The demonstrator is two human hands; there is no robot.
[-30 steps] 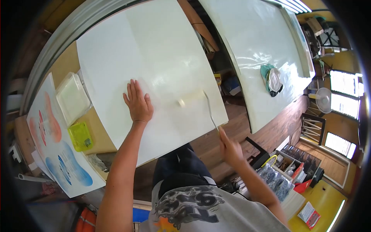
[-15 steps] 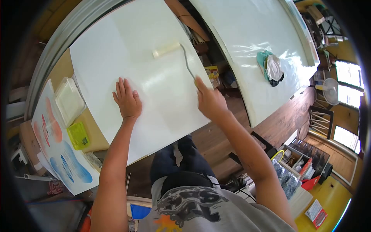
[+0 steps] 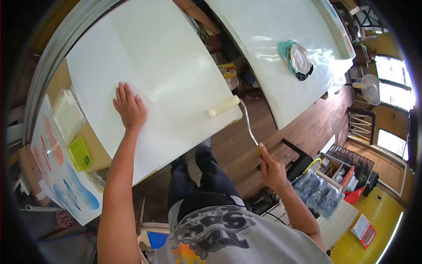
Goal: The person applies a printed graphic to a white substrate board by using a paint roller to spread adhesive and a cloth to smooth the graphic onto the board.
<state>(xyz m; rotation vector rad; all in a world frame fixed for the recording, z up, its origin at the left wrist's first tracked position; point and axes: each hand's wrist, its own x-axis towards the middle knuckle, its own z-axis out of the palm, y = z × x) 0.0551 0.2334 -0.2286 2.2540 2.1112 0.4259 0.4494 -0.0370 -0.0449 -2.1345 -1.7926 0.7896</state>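
Observation:
A large white sheet (image 3: pixel 176 75) covers the table in front of me, with a wet-looking sheen over part of it. My left hand (image 3: pixel 130 105) lies flat on the sheet, fingers stretched out. In my right hand (image 3: pixel 272 169) is the handle of a paint roller (image 3: pixel 223 107), gripped beyond the sheet's near right corner. Its pale cream sleeve rests on the sheet close to that corner, and the bent metal rod runs back to my fist.
Left of the sheet are a white plastic tray (image 3: pixel 69 115), a lime-green box (image 3: pixel 79 154) and a printed sheet with red and blue shapes (image 3: pixel 72 187). A second white table (image 3: pixel 268 44) bears bunched cloths (image 3: pixel 300 59). Shelves with bagged items (image 3: pixel 318 191) stand at the right.
My right hand has drawn the roller toward me and to the right, from the sheet's middle to its near right corner. My left hand stays flat on the sheet. The view has shifted slightly.

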